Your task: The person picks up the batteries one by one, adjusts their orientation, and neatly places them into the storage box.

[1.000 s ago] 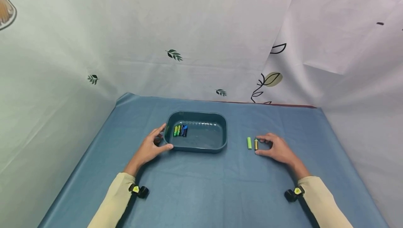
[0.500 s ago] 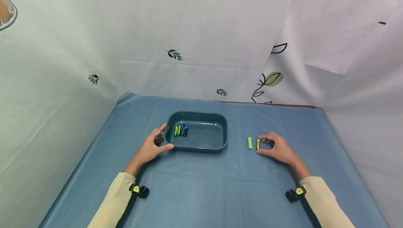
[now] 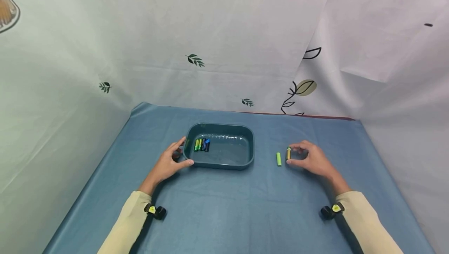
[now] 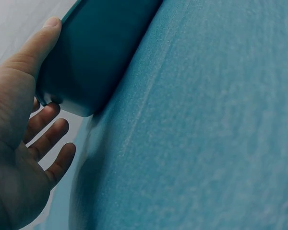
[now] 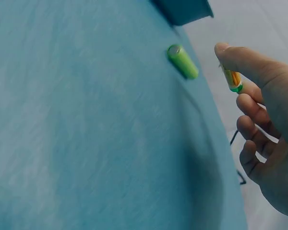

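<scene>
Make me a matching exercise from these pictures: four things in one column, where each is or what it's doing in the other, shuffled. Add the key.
Things
1. Light-green battery
2. Left hand
3. Row of batteries
4. Right hand

Places and states
A. Inside the tray, near its left end
B. Pinches a gold-and-green battery
C. Lies on the blue cloth, to the right of the tray
D. Holds the tray's left end

Right pairs: 1-C, 2-D, 3-A, 4-B
</scene>
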Available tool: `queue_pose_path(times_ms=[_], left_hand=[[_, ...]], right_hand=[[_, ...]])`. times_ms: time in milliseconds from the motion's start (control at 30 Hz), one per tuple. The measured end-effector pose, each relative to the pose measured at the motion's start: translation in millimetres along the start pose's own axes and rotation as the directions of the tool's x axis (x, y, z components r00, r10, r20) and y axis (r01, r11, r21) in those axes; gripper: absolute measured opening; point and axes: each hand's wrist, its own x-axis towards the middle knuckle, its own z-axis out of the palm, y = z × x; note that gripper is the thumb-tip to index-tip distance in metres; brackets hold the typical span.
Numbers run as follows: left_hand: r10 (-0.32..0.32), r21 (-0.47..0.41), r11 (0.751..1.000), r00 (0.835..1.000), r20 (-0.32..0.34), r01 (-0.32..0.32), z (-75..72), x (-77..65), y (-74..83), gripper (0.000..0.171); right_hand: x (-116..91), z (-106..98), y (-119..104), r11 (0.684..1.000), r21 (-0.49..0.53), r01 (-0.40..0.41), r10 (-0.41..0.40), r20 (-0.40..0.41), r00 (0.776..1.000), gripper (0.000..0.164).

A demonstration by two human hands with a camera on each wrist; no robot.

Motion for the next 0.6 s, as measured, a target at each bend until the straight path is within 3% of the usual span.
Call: queue_pose_path(times_ms=[600], left_hand=[[0.021,-0.014,1.000,1.000,-0.010,-0.021,1.6,0.4,-3.0,0.096]], right_hand=[[34.7,-7.1,-45.2,0.999,0.005,0.037,-0.037,-0.022,0.999,0.053]])
